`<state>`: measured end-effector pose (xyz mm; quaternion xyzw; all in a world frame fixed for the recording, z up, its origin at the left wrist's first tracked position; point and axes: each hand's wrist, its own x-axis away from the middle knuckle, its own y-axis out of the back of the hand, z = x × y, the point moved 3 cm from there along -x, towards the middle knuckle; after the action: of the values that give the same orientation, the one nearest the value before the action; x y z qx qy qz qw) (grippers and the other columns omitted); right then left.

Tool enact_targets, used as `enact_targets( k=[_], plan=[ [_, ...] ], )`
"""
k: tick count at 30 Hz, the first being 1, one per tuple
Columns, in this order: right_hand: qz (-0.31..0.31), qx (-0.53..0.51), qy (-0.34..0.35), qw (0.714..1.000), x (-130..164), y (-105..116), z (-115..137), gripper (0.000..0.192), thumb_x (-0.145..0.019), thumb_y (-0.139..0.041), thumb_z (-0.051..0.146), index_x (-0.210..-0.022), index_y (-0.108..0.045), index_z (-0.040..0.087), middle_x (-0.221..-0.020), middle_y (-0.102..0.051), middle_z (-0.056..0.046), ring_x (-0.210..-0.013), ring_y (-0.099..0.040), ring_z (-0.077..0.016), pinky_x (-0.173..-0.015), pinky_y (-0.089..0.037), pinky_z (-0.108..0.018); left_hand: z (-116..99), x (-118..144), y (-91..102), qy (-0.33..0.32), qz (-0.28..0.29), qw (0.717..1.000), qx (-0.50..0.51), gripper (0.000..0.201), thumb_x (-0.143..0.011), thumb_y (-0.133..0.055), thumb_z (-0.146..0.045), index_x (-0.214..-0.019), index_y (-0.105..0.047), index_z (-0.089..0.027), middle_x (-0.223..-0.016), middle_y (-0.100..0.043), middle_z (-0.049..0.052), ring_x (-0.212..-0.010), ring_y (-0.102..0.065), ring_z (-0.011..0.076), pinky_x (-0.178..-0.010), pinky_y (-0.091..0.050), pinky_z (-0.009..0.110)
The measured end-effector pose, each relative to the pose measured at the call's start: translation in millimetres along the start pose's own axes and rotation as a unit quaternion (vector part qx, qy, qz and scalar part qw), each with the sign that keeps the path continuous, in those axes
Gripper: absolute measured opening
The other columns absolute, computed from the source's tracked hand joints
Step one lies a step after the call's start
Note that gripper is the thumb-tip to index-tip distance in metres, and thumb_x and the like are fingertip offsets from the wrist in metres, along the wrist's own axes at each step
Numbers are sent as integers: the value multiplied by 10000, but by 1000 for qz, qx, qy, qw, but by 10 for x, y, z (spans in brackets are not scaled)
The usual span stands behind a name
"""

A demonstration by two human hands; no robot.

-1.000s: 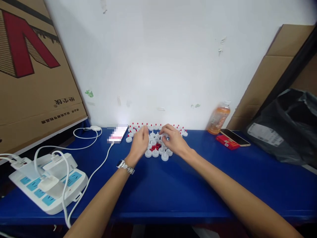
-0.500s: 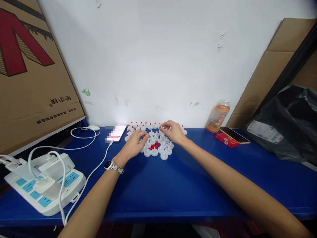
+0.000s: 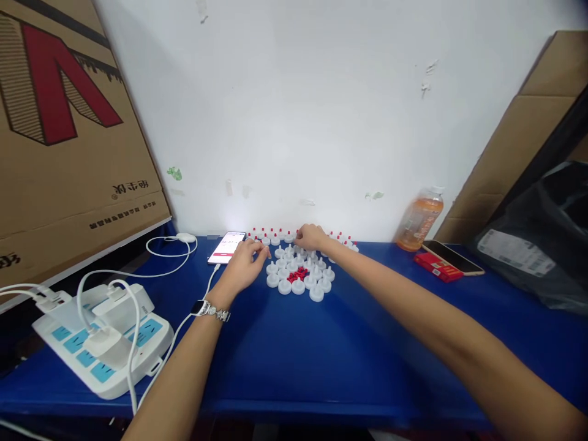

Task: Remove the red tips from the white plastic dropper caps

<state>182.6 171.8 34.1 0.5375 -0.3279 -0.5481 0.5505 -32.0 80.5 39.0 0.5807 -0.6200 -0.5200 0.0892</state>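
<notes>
On the blue bench (image 3: 349,361) a cluster of small white caps (image 3: 298,272) sits far from the viewer, near the wall, with a little heap of red tips (image 3: 297,274) in its middle and a row of red-tipped caps (image 3: 275,234) along its far edge. The left hand (image 3: 243,264) rests at the cluster's left edge, fingers curled and narrow, fingertips touching the nearest caps — whether it pinches one cannot be told. The right hand (image 3: 312,236) is at the far side, over the row, fingers bent together; what it holds, if anything, is hidden. The red tips lie to the right of the left hand and nearer than the right hand — about midway between them. A phone (image 3: 226,247) lies just left of the cluster.
</notes>
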Motion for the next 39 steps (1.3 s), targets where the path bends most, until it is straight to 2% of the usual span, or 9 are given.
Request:
enact_targets(
  k=[9, 17, 21, 24, 27, 31, 35, 37, 39],
  plan=[
    [-40, 45, 3, 998, -155, -86, 449, 297, -814, -609, 430, -926, -750, 195, -1072, -701, -142, -1100, -553, -307, -943, -340, -415, 185, 4, -14, 20, -26, 999, -9, 349, -966, -406, -348, -813, -690, -212, -864, -618, 59, -915, -559, 242, -838, -429, 378],
    [-82, 24, -57, 995, -241, -194, 679, 209, -834, -559, 249, -926, -728, 167, -1067, -683, -150, -1091, -545, -286, -933, -319, -406, 154, 12, -30, 1, -34, 999, 6, 321, -975, -407, -326, -816, -661, -211, -882, -611, 55, -937, -553, 239, -868, -425, 385],
    [-145, -82, 1, 986, 32, 6, 612, 207, -872, -523, 269, -987, -673, 186, -1086, -668, -115, -1010, -591, -243, -841, -403, -343, 31, 22, -15, -18, -66, 997, 33, 246, -984, -416, -333, -881, -600, -206, -896, -609, 42, -915, -553, 219, -846, -434, 365],
    [-153, -232, 89, 956, 425, 152, 536, 197, -904, -481, 258, -1034, -614, 192, -917, -690, -44, -776, -629, -163, -715, -441, -277, -169, 58, -47, -37, -77, 995, 57, 206, -993, -417, -366, -973, -554, -214, -931, -604, 36, -924, -557, 206, -830, -443, 347],
    [-161, -288, 139, 934, 884, 245, 465, 137, -862, -539, 240, -960, -625, 198, -881, -688, -20, -734, -615, -148, -678, -454, -262, -414, 111, -140, -64, -55, 994, 67, 216, -1001, -402, -398, -983, -510, -212, -933, -585, 39, -915, -562, 199, -809, -453, 336],
    [-197, -319, 139, 916, 1362, 293, 417, 196, -811, -553, 159, -984, -629, 207, -929, -685, -12, -759, -601, -145, -738, -481, -276, -667, 165, -301, -100, -7, 995, 13, 237, -1026, -329, -368, -909, -460, -210, -896, -555, 37, -856, -540, 199, -760, -446, 337],
    [-200, -349, 131, 906, 1547, 304, 389, 210, -825, -547, 163, -1026, -586, 209, -910, -668, -6, -770, -617, -147, -764, -500, -281, -795, 169, -358, -182, 8, 982, -57, 262, -1031, -277, -284, -890, -485, -211, -873, -546, 41, -850, -509, 214, -786, -418, 361],
    [-214, -329, 126, 911, 1548, 333, 312, 189, -824, -545, 159, -1001, -587, 209, -943, -665, -23, -833, -626, -165, -806, -498, -300, -761, 139, -309, -163, -14, 986, -28, 291, -1032, -261, -285, -849, -475, -214, -823, -533, 32, -807, -505, 207, -764, -415, 355],
    [-244, -290, 116, 918, 1522, 383, 170, 155, -829, -533, 156, -955, -606, 208, -978, -663, -43, -914, -623, -191, -862, -483, -330, -652, 99, -228, -78, -72, 994, 30, 332, -1039, -222, -313, -806, -438, -218, -767, -506, 19, -740, -498, 193, -719, -414, 344]
  ],
)
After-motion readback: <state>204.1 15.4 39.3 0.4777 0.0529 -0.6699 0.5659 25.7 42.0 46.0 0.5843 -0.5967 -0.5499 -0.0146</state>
